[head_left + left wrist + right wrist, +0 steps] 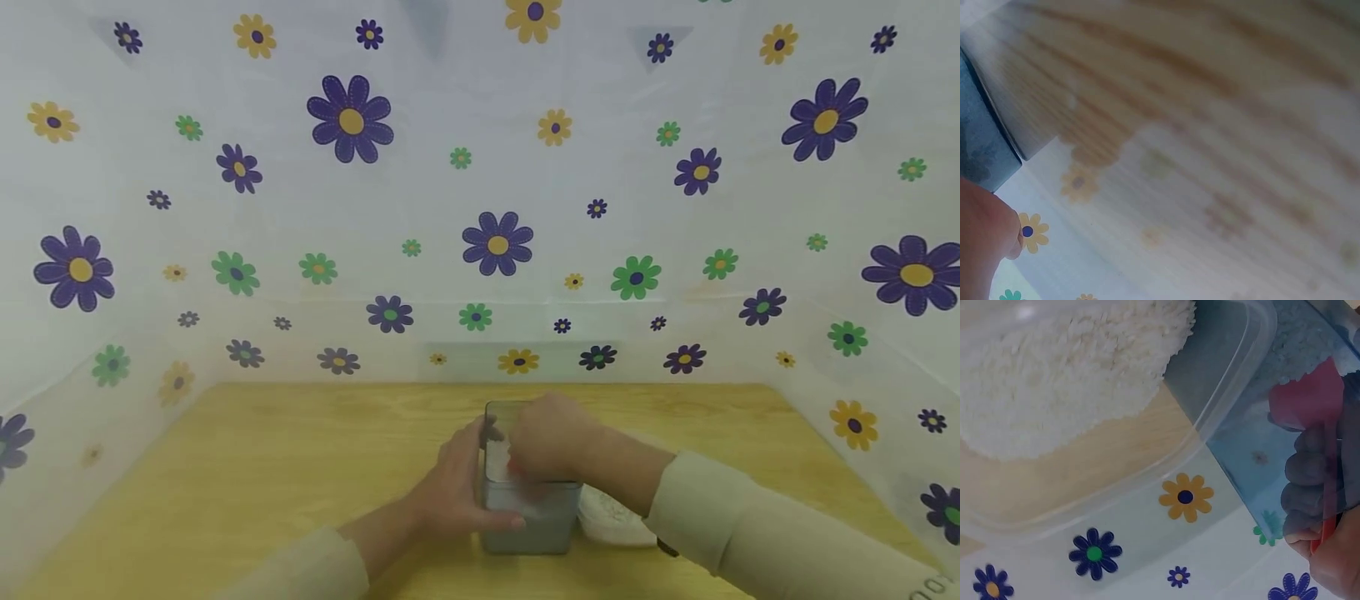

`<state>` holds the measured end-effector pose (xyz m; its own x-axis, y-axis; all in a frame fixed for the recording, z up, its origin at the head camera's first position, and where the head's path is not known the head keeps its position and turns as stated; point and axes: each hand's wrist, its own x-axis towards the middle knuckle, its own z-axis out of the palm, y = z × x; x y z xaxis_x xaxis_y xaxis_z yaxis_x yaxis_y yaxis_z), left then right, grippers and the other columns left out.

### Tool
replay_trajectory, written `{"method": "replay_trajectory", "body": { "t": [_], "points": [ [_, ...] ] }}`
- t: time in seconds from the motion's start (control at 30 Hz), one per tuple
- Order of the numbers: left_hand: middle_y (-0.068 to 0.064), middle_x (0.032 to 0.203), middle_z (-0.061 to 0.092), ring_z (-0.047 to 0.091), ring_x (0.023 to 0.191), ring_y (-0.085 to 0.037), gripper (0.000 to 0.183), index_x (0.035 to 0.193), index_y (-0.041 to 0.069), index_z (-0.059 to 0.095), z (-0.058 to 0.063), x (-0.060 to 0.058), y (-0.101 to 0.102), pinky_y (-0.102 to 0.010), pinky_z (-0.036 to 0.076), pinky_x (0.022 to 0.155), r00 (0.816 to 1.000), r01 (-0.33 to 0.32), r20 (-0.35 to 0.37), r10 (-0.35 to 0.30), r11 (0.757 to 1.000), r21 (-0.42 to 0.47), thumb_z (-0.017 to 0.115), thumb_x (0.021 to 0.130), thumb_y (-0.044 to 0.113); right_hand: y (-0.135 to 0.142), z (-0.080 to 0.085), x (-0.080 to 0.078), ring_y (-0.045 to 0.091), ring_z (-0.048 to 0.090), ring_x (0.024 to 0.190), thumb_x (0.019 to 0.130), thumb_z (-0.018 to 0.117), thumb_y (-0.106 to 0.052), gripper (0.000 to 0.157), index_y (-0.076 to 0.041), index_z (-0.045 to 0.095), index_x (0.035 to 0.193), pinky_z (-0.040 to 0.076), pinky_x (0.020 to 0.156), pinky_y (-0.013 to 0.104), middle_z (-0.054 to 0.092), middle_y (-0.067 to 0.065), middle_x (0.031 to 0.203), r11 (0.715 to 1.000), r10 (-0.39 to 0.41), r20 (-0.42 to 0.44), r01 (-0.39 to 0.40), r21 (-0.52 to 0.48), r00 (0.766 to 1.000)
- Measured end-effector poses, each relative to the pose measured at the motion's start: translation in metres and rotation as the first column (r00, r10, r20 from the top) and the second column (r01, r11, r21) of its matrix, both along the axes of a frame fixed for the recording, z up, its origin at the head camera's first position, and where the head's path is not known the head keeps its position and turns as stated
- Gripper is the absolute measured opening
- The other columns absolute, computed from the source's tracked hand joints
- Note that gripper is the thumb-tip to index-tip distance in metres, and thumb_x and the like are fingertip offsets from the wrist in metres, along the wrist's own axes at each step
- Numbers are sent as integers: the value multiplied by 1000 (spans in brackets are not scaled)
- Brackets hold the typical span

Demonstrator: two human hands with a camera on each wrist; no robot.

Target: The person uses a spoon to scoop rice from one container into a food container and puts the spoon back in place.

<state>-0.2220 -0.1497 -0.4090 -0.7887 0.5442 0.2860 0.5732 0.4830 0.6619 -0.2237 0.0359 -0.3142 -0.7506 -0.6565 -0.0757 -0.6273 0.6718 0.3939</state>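
Note:
A tall, see-through bluish container (pixel 528 521) stands on the table with white rice (pixel 497 458) in it. My left hand (pixel 450 492) holds its left side, thumb across the front. The right hand (pixel 555 437) reaches in over the top and grips the handle of a red scoop (pixel 1310 394). Through the bluish wall, the right wrist view shows the scoop's bowl close to the rice and the fingers curled round the handle. In the head view the scoop is almost wholly hidden by the hand. Only part of the left hand (pixel 988 231) shows in the left wrist view.
Right of the container, partly under my right forearm, sits a clear shallow tub (pixel 1235 419) holding a heap of rice (pixel 1072 375). The wooden table (pixel 300 467) is bounded at the back and sides by a white flower-printed sheet (pixel 420 200).

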Motion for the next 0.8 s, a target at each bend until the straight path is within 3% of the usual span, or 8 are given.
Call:
{"method": "replay_trajectory", "body": {
  "t": [0.37,0.67,0.8],
  "points": [
    [-6,140,46,42,129,-23,107,151,15,27,3,2,1,-62,26,109,999,19,-30,-19,1000,-6,82,69,56,8,-4,-3,9,36,48,98,53,-39,47,-20,47,55,28,46,26,37,-8,51,962,-75,131,107,-251,988],
    [-4,142,44,39,131,-24,109,152,16,26,6,4,2,-61,28,109,1000,1,4,-1,1000,-3,83,68,56,11,-6,-4,7,33,46,96,51,-32,47,-20,42,51,25,45,25,35,-9,48,935,-40,139,87,-345,989],
    [-3,142,44,39,132,-24,110,152,16,25,5,4,2,-61,28,110,1000,-2,15,2,1000,-9,83,68,57,12,-6,-5,7,31,45,94,50,-36,48,-21,38,50,23,45,25,32,-11,46,931,-33,174,93,-352,984]
  ]
}}
